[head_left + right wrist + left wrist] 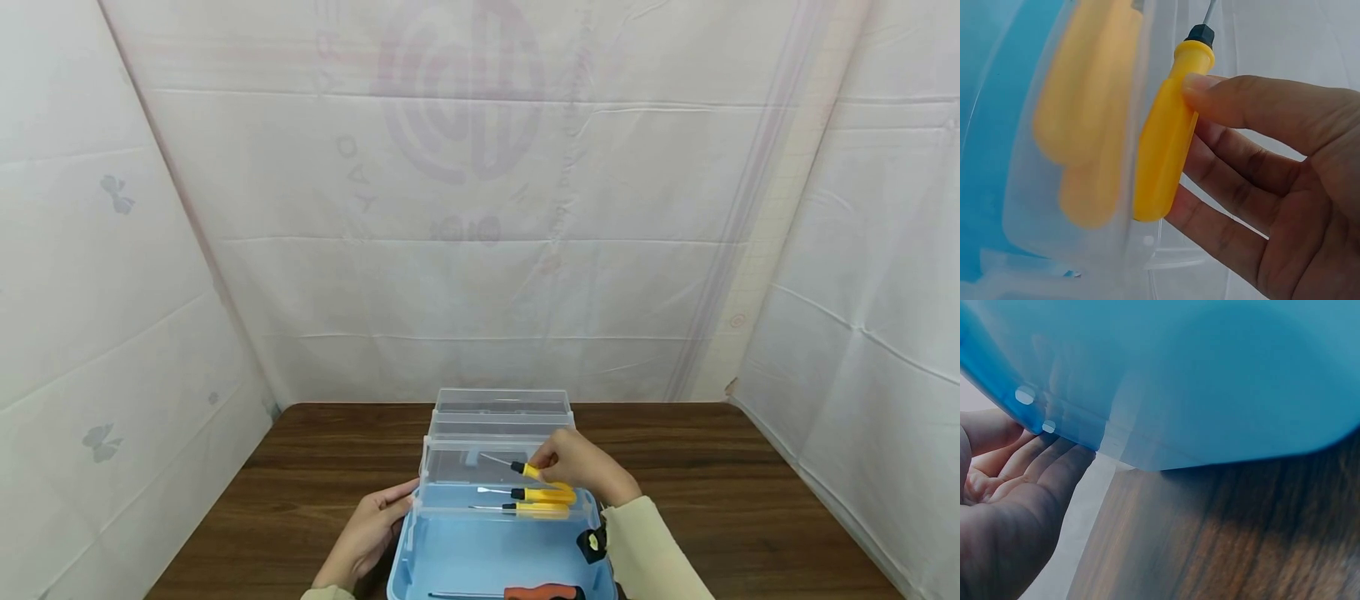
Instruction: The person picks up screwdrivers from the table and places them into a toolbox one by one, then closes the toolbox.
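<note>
My right hand [588, 468] pinches a yellow-handled screwdriver [1169, 140] between thumb and fingers, its thin shank pointing away to the left in the head view. It is over the clear fold-out trays [483, 460] of a blue plastic toolbox [495, 540]. Two more yellow-handled screwdrivers [543, 495] lie side by side in the lowest clear tray, their handles showing blurred through its wall in the right wrist view. My left hand [369, 533] rests its fingertips against the toolbox's left side near the tray's corner; the left wrist view shows these fingers [1054, 459] at the blue edge.
In the toolbox's blue bottom lies a screwdriver with an orange-red handle [543, 592]. A black latch-like piece [592, 543] sits by the right rim, beside my sleeve. The brown wooden table [720, 500] extends to both sides, with white cloth walls [480, 292] around it.
</note>
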The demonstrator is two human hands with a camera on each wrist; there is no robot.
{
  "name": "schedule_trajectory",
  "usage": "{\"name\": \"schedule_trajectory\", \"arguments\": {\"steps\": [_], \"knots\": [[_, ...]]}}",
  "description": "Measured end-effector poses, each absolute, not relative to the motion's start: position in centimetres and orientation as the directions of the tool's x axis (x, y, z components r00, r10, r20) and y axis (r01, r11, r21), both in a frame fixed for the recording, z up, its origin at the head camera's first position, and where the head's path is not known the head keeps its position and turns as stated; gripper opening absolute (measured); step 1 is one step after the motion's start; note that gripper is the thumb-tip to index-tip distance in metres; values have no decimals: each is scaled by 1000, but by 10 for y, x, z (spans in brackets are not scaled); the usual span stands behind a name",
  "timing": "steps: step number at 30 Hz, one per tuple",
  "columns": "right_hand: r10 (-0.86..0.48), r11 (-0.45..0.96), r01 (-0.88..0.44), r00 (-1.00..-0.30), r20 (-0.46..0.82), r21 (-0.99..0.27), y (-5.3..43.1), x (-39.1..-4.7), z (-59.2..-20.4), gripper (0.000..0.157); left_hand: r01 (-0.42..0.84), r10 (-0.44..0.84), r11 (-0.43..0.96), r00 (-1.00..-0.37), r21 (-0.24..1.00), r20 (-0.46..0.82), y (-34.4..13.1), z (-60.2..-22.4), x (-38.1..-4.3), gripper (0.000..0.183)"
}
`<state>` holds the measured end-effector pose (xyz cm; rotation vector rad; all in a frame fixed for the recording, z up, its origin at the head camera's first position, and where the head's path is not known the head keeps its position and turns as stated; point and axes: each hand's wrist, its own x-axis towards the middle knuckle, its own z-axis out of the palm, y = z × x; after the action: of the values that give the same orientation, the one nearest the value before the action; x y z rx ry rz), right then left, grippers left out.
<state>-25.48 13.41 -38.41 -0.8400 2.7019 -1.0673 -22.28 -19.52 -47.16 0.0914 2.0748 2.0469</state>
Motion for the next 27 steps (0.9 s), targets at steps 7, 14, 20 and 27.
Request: {"name": "schedule_trajectory", "arguments": {"steps": [7,14,20,27], "knots": [[-557,597,-484,-824,103,-640,132,-255,-385,19,-119,189,30,-974,992,-123,-195,-471,-223,52],[-567,608,-491,-818,91,-624,128,-252,-385,20,-112,207,10,-972,994,-112,-195,-473,-224,54],[-560,613,-481,-824,84,-627,125,-252,-387,21,-112,211,8,-971,994,-111,-195,-473,-224,54],[-574,612,-501,-814,93,-612,122,-253,-391,19,-116,201,22,-972,993,-118,-195,-473,-224,53]]}}
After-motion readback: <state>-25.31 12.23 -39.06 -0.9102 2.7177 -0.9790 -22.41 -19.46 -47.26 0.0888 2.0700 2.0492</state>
